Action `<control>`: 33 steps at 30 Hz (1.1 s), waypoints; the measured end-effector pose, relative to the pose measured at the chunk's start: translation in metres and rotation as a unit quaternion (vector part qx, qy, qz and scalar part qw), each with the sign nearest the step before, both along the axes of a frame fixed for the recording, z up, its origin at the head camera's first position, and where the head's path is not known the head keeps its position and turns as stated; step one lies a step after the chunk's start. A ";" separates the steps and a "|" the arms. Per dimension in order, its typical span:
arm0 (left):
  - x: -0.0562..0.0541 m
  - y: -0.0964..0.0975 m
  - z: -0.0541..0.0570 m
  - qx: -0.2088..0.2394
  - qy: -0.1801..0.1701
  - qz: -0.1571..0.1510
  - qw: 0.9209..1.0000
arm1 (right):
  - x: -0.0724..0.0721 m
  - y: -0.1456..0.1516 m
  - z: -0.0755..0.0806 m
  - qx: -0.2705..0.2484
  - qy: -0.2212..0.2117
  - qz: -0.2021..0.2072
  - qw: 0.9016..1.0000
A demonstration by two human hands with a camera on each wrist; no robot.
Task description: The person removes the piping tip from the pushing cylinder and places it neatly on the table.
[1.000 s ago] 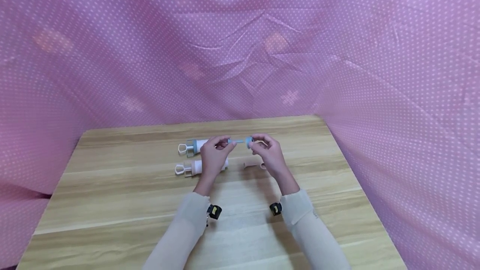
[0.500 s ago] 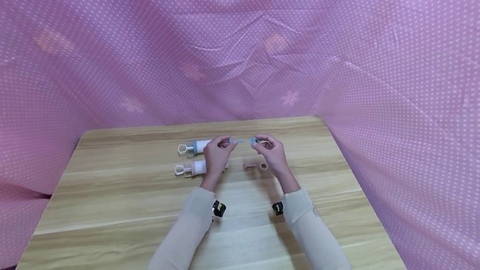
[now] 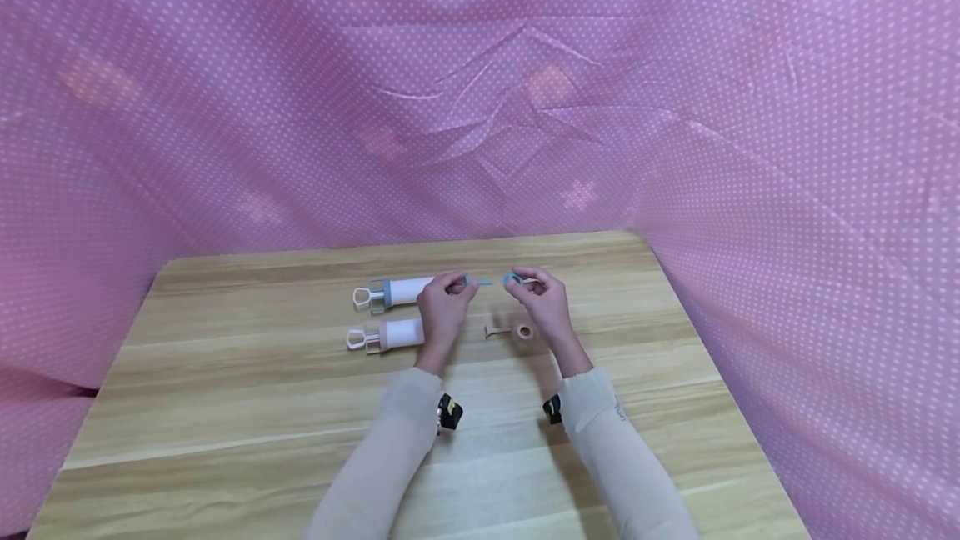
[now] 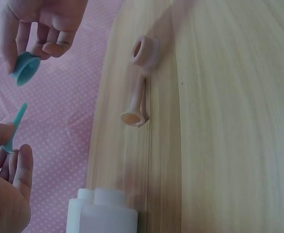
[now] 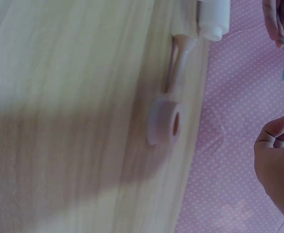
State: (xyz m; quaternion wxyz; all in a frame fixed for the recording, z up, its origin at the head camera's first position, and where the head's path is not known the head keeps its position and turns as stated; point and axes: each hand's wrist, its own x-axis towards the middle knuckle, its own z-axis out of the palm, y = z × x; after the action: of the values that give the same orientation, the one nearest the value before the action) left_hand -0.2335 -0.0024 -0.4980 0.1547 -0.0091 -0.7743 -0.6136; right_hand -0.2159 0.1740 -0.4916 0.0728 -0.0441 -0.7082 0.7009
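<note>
My left hand [image 3: 442, 311] pinches a teal nozzle [image 4: 18, 116] by its flared base, its thin stem pointing toward the other hand. My right hand [image 3: 546, 307] holds a teal ring cap [image 4: 26, 69] between thumb and fingers, its opening showing. A small gap separates cap and nozzle tip, both up above the table. On the wood below lie a pink nozzle [image 4: 138, 99] and a pink ring cap [image 4: 146, 52], end to end. Left of the hands lie two white-barrelled syringes with loop handles, a blue-collared syringe [image 3: 408, 291] and a pink-collared syringe [image 3: 403, 332], their front ends partly hidden by my left hand.
The wooden table [image 3: 247, 407] ends at a pink dotted cloth [image 3: 480, 107] that hangs behind it and at both sides. Both wrists carry small black cameras. White outlet ends of the syringes show at the bottom of the left wrist view.
My left hand has shifted right with the teal nozzle, uncovering more of the syringe barrels. In my right hand the teal ring cap has moved slightly right and turned, so its opening shows more.
</note>
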 end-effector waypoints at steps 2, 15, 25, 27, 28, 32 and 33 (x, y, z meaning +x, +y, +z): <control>-0.001 0.003 -0.001 -0.006 -0.004 0.002 1.000 | -0.001 0.001 -0.001 0.006 -0.003 0.003 1.000; -0.009 0.020 -0.011 -0.003 -0.049 0.009 0.999 | 0.002 0.007 0.013 0.045 -0.010 0.006 0.999; -0.015 0.027 -0.014 -0.030 -0.065 0.016 0.997 | -0.019 0.012 -0.019 0.073 -0.015 -0.006 0.997; -0.015 0.029 -0.015 -0.032 -0.064 0.014 0.997 | -0.020 0.011 -0.020 0.071 -0.018 -0.007 0.997; -0.016 0.030 -0.016 -0.032 -0.064 0.012 0.997 | -0.021 0.011 -0.020 0.069 -0.019 -0.008 0.997; -0.017 0.035 -0.020 -0.040 -0.062 0.024 0.997 | -0.023 0.009 -0.024 0.064 -0.026 -0.016 0.997; -0.017 0.037 -0.021 -0.042 -0.062 0.028 0.997 | -0.023 0.009 -0.025 0.067 -0.028 -0.019 0.997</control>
State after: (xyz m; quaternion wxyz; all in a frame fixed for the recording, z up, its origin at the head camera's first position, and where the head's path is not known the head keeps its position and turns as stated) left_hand -0.2509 0.0346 -0.5192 0.1235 0.0442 -0.8073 -0.5753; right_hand -0.2393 0.1834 -0.5165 0.0691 -0.0721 -0.7542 0.6490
